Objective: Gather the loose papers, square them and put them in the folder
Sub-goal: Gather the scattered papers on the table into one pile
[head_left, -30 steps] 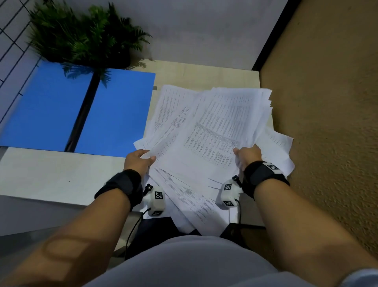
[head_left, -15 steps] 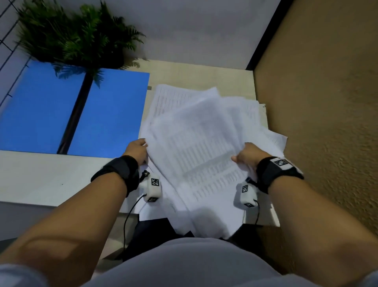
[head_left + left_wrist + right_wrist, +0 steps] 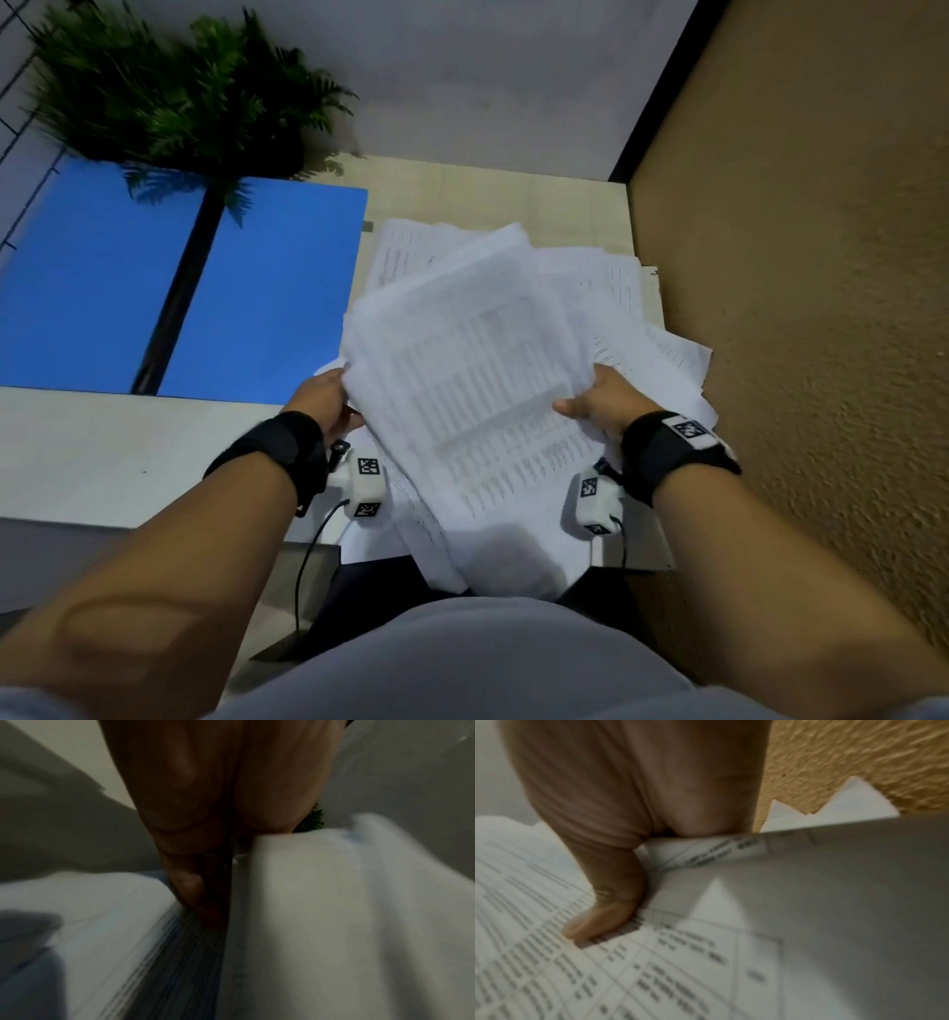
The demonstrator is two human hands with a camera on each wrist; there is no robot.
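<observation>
Gripping the fanned stack of thin white printed sheets [image 3: 477, 401] at its two side edges, the left hand [image 3: 321, 406] and right hand [image 3: 606, 403] hold it lifted above the pale wooden desk [image 3: 488, 195], thumbs on top. The sheets look light, limp and slippery, likely to slide apart, so opposite edges are best. Farther left lies the open blue card folder [image 3: 277, 288], matte and flat.

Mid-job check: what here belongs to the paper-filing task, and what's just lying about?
Part of the job:
- loose papers, fanned and unsquared
- left hand and right hand, each gripping a side of the papers
- blue folder, lying open on the desk

Just lying about:
- fern plant
</observation>
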